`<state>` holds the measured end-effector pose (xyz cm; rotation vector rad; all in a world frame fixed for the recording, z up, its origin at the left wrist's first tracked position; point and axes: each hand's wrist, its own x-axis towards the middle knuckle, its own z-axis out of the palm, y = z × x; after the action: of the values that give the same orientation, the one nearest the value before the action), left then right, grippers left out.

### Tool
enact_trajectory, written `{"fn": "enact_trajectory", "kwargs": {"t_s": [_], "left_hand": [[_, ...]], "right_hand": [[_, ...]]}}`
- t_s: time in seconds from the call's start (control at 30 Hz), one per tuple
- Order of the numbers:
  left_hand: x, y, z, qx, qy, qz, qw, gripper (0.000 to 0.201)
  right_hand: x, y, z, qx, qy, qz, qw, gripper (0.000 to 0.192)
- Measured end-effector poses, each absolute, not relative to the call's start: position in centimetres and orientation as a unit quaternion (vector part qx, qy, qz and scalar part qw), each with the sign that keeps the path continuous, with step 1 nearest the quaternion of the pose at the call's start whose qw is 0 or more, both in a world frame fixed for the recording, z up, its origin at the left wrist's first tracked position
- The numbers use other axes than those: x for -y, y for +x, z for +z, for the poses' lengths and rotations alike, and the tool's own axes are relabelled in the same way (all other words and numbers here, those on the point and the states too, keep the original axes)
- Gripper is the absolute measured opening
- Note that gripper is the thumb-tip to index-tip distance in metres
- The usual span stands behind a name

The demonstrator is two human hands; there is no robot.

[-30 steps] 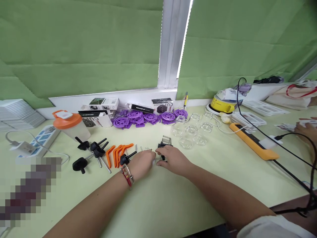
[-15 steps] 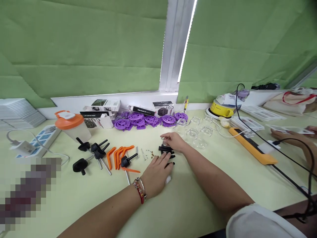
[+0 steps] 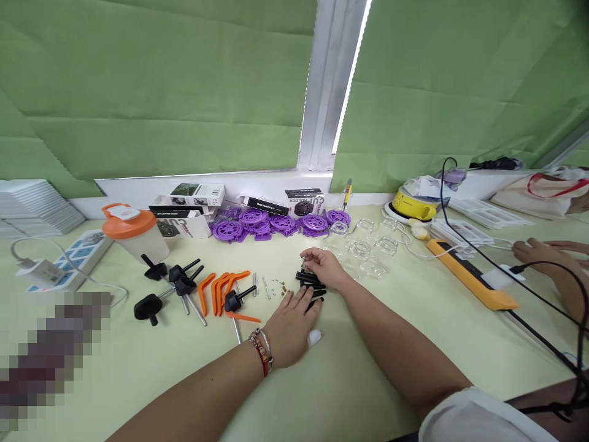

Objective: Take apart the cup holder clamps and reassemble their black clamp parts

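My left hand (image 3: 292,325) rests on the table with fingers stretched over a small group of black tube-like parts (image 3: 307,278). A white wrap covers its thumb tip. Just beyond those parts, my right hand (image 3: 324,267) has its fingers drawn together at small silver pieces (image 3: 302,264), perhaps springs. Its fingertips hide most of what it pinches. Left of my hands lie tiny brass-coloured pieces (image 3: 283,287) and thin metal pins (image 3: 266,287). Farther left are orange angled pieces (image 3: 219,293) and black knobs on metal rods (image 3: 234,301).
Purple round parts (image 3: 275,224) and open boxes (image 3: 184,224) line the wall. Clear plastic rings (image 3: 359,248) stand right of them. An orange-lidded shaker (image 3: 138,236) is at left. A yellow power strip (image 3: 469,276), cables and another person's hand (image 3: 536,253) are at right.
My right hand has shifted slightly and fewer silver pieces show at its fingertips. My left hand stays nearly still on the black parts. The other person's hands have moved off a white tray.
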<state>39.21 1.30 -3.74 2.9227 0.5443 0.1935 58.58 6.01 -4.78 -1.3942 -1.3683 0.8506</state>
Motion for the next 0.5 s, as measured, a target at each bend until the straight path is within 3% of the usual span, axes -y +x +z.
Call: {"fn": "enact_trajectory", "kwargs": {"t_s": [0.5], "left_hand": [[-1.27, 39.17, -3.53, -0.185, 0.977, 0.060, 0.090, 0.055]], "right_hand": [[-5.54, 58.74, -5.18, 0.566, -0.565, 0.344, 0.492, 0.027]]}}
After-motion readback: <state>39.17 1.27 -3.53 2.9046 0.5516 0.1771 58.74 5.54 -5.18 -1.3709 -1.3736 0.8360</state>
